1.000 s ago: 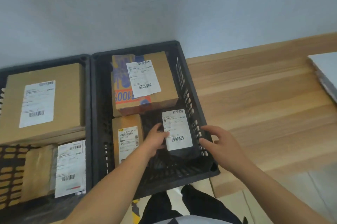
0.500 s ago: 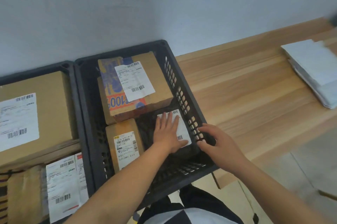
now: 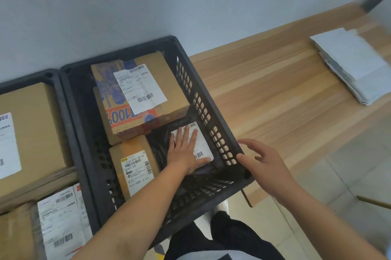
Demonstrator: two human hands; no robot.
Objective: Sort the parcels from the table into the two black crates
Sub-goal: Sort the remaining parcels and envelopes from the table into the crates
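Note:
A black bag parcel with a white label [image 3: 204, 145] lies in the near right corner of the right black crate [image 3: 213, 101]. My left hand [image 3: 185, 149] lies flat on that parcel, fingers straight. My right hand [image 3: 264, 160] hovers at the crate's right rim with its fingers spread and holds nothing. The same crate also holds a large printed cardboard box [image 3: 137, 96] at the back and a small brown box [image 3: 133, 166] at the near left. The left black crate [image 3: 65, 124] holds a big cardboard box [image 3: 27, 139] and a labelled parcel [image 3: 63, 221].
A stack of white mailer parcels [image 3: 355, 63] lies on the wooden table [image 3: 275, 94] at the far right. A grey wall runs behind the crates. Tiled floor and my dark trousers show below the table's near edge.
My left hand went from gripping the black parcel's edge to lying flat on top of it. My right hand lifted off the crate's rim. The view swung right, showing the white mailers.

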